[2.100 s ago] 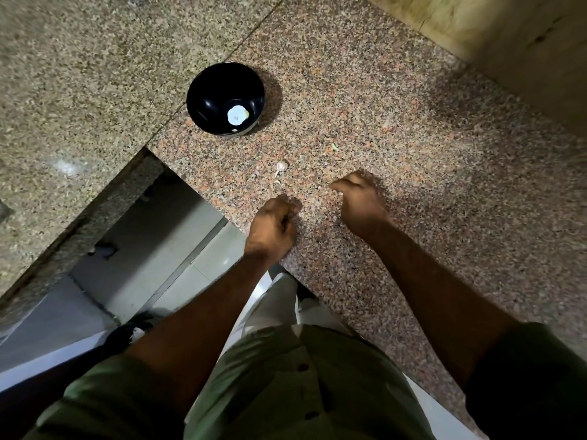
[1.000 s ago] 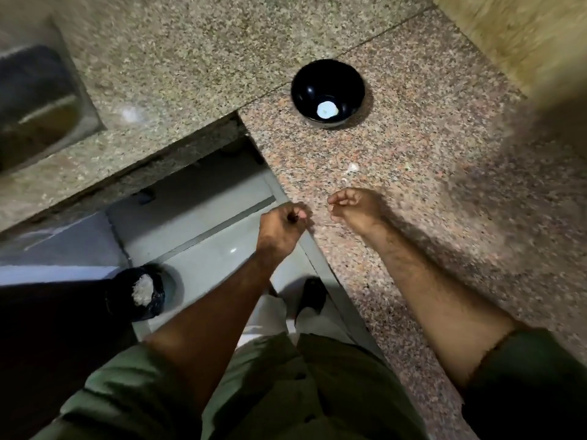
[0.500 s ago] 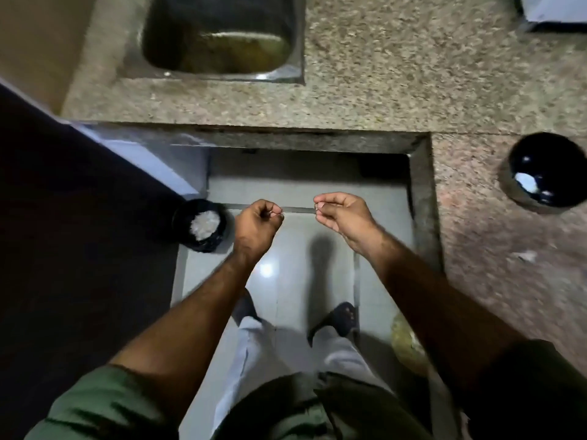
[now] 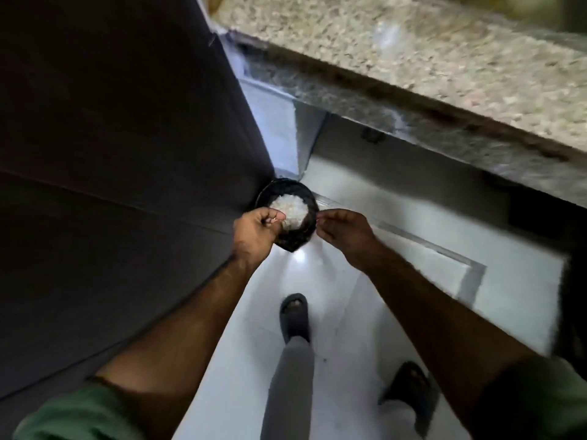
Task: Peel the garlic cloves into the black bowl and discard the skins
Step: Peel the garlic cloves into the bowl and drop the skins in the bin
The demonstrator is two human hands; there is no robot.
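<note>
A small black bin (image 4: 305, 193) stands on the floor in the corner, with white garlic skins (image 4: 292, 206) piled inside it. My left hand (image 4: 255, 231) hovers over the bin's near left side, fingers curled, pinching a small pale scrap of skin. Over the bin's right rim, my right hand (image 4: 344, 233) has its fingertips pinched together on something too small to make out. The black bowl and the cloves are out of view.
A dark cabinet face (image 4: 111, 154) fills the left. The granite counter edge (image 4: 413, 100) runs across the top right, above the white tiled floor (image 4: 397, 265). My feet in dark sandals (image 4: 293, 315) stand on the tiles below the hands.
I have turned away from the counter toward the floor corner. Both hands moved from the countertop, past its edge, to just above the bin. The black bowl left the view.
</note>
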